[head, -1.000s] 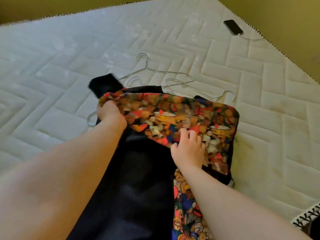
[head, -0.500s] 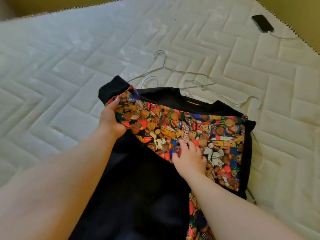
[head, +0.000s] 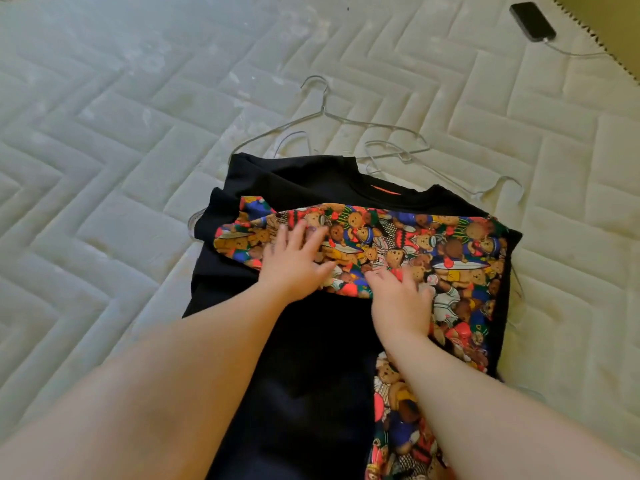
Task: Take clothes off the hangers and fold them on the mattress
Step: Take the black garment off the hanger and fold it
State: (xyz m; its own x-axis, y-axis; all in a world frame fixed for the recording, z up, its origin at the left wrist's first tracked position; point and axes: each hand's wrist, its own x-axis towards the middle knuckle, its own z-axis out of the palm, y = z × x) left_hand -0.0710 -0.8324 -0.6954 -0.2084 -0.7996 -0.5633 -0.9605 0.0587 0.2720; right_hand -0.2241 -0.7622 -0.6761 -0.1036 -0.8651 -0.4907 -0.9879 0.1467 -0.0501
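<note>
Both hands have left the edge they were gripping half a second ago, and the left hand (head: 294,259) has slid inward from the fold's left corner. It now lies flat with its fingers straight and spread, holding nothing and pressing down on the cloth. The right hand (head: 403,299) rests just beside it, released too, with its fingers fanned and lightly bent against the fabric.

Under both palms lies the soft black top with a bright teddy-bear print (head: 311,358), spread on the white quilted mattress (head: 104,174). Its printed part is folded over into a wide crosswise band (head: 443,244), crowded with brown bears in red, blue and green. The band's upper edge is fairly straight and its left end is slightly rumpled. Plain matte black shows above the band at the rounded neckline, where a small orange label (head: 386,189) peeks out.

Thin silver wire hangers (head: 346,117) lie tangled on the mattress just beyond the neckline, their hooks curling upward. The mattress stitching forms raised zigzag ridges. Far off near the corner sits a slim black rectangular phone (head: 531,20) with a thin white cable (head: 575,53) plugged in.
</note>
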